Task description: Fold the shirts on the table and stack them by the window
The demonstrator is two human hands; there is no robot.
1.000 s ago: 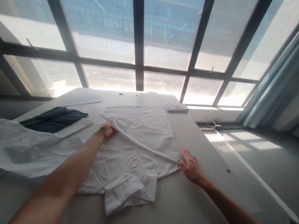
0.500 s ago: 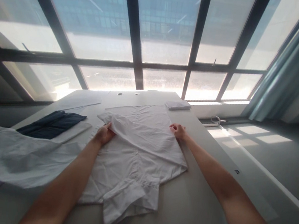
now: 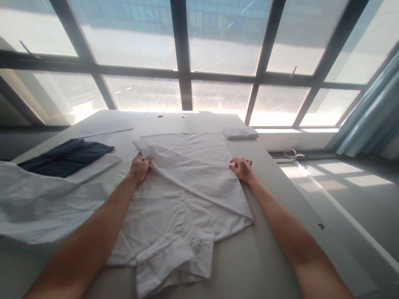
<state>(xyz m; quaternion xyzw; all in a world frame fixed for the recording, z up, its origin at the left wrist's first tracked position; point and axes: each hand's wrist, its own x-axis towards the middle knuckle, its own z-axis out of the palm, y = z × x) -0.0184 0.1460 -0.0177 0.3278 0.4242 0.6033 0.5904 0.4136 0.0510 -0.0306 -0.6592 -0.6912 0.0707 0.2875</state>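
Note:
A white shirt (image 3: pixel 193 202) lies spread on the pale table, its collar (image 3: pixel 174 263) toward me and one layer folded diagonally across its body. At the left edge of that fold, my left hand (image 3: pixel 140 167) is closed with the thumb and fingers pinching the cloth. My right hand (image 3: pixel 241 168) rests at the shirt's right edge with curled fingers. Its fingertips touch the fabric there, though whether they pinch a bit of it is hard to make out.
On the left of the table (image 3: pixel 252 282) lie a dark folded garment (image 3: pixel 67 156) and a crumpled white cloth (image 3: pixel 29 201). A folded white packet (image 3: pixel 240 133) sits at the far right corner. Windows stand behind, a curtain (image 3: pixel 385 90) hangs right, and a cable (image 3: pixel 293 154) lies on the floor.
My left hand has turned and drawn the folded layer's edge slightly up and to the left, straightening it. My right hand has barely moved. The view has tilted down a little.

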